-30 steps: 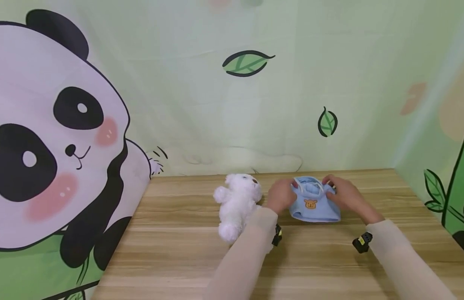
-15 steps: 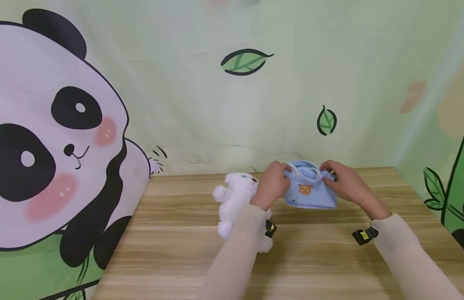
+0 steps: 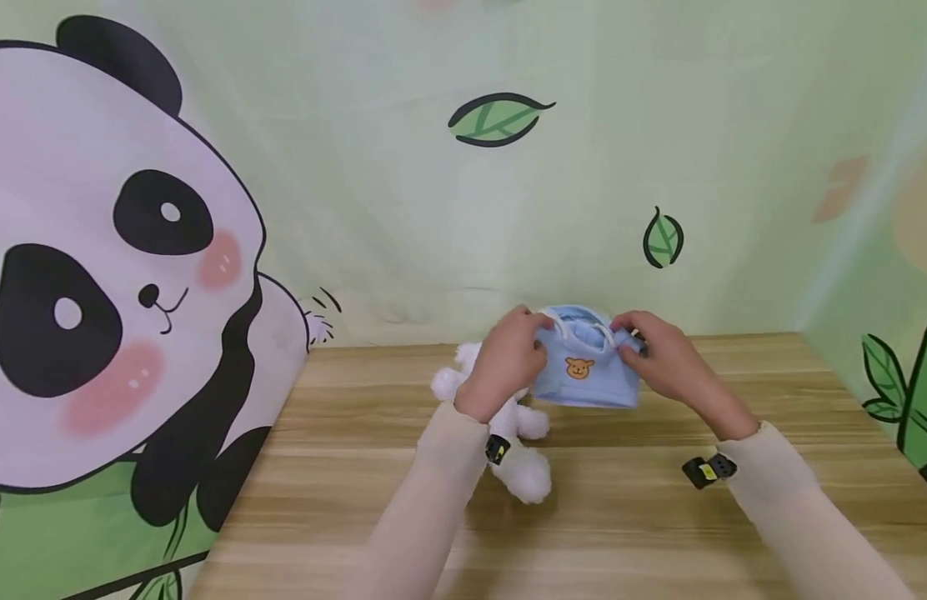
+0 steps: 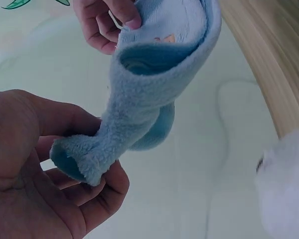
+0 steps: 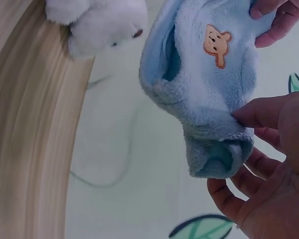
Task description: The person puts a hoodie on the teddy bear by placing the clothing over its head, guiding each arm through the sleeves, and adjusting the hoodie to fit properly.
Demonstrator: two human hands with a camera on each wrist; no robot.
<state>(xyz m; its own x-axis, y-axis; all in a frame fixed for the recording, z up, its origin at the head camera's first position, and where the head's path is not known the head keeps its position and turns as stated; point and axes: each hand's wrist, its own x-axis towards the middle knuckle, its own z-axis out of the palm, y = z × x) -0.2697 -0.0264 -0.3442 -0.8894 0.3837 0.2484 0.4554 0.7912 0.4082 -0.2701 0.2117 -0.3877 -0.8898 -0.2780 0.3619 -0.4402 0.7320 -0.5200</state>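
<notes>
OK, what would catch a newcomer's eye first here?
Probably the huge cartoon panda filling the left of the head view. Next, the small blue garment with a bear-face patch, held up between the left hand and right hand. A white plush toy lies on the wooden table, partly behind the left arm.

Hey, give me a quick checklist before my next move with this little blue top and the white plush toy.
1. Left hand pinching one side of the blue top: ok.
2. Right hand pinching the opposite side: ok.
3. Top held up off the wooden table: ok.
4. Bear-face patch facing you: ok.
5. White plush toy fully in sight from the head camera: not ok; your left hand and left sleeve cover part of it.
6. Neck opening wide enough for the toy's head: cannot tell.
</notes>
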